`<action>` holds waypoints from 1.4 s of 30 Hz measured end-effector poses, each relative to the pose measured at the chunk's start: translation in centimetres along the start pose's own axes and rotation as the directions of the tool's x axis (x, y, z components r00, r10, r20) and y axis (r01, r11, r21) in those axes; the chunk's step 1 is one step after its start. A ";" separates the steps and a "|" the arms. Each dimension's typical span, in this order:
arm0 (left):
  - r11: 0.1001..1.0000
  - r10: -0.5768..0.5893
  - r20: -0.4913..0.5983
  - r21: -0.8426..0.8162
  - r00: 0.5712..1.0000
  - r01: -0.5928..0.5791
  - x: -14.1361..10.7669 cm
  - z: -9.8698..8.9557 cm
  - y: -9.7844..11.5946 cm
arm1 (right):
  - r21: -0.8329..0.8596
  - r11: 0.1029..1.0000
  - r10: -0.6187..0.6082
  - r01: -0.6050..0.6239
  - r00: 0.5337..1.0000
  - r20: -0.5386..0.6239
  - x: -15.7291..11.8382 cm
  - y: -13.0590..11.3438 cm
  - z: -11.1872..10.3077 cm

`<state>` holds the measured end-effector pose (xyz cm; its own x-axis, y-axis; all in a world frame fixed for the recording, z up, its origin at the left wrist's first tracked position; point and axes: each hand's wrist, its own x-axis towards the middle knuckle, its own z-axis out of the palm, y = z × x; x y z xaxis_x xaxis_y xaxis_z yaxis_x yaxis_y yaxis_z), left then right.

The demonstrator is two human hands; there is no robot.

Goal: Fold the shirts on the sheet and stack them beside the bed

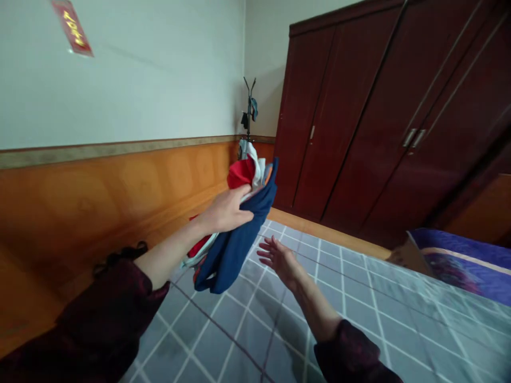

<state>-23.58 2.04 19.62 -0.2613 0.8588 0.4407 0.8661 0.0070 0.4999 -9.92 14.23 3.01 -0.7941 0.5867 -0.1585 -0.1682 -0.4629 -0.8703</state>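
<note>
My left hand [229,210] grips a bundle of folded clothes [243,234], its thumb and fingers closed over the upper edge. Dark blue cloth forms the near side of the bundle, with white, red and a bit of orange fabric behind it. The bundle is held tilted above a grey checked cloth [239,330]. To the right of the clothes, my right hand [281,260] is apart from them, fingers spread and nothing in it.
Dark red wardrobes [339,117] line the far right. A black coat stand [249,106] holding a few items stands in the corner. Orange wall panelling [120,197] runs along the left. A purple cover [471,260] and a cardboard piece [413,255] lie at the right.
</note>
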 end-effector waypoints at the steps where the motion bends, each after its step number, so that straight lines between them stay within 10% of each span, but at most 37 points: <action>1: 0.984 -0.007 0.053 0.180 0.999 -0.002 -0.5 0.0 -1.1 | 0.026 0.999 0.027 -0.027 0.999 0.026 1.0 1.4 0.8; 5: 0.871 -0.087 0.370 0.478 0.925 -0.109 -4.6 5.3 -5.4 | 0.126 0.984 0.106 -0.128 0.980 0.166 2.4 6.2 0.9; 10: 0.943 -0.026 0.582 0.285 0.813 -0.173 -7.8 9.6 -7.4 | 0.205 0.969 0.111 -0.138 0.985 0.135 2.3 8.5 -1.1; 15: 0.984 -0.081 0.342 0.179 0.936 0.020 -4.2 4.9 -9.5 | 0.300 0.944 0.130 -0.139 0.990 0.051 2.3 8.2 -1.2; 20: 0.972 -0.212 0.401 0.179 0.891 0.151 -3.4 3.3 -12.2 | 0.284 0.944 0.149 -0.170 0.984 0.094 2.4 8.3 -1.5; 25: 0.983 -0.177 0.408 0.111 0.895 0.144 -3.7 5.0 -10.7 | 0.281 0.944 0.145 -0.172 0.983 0.116 2.4 8.2 -1.5; 34: 0.942 -0.004 0.483 0.296 0.876 -0.159 2.9 12.0 -11.2 | 0.299 0.938 0.146 -0.178 0.981 0.126 2.4 8.4 -1.7; 42: 0.972 -0.021 0.330 0.227 0.944 -0.058 3.1 11.9 -13.1 | 0.340 0.920 0.157 -0.193 0.979 0.130 2.7 8.6 -1.8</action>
<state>-30.66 10.72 5.54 -0.1242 0.9794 0.1595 0.9538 0.0735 0.2913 -12.41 13.02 -5.74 -0.8799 0.4153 -0.2309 -0.2007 -0.7652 -0.6117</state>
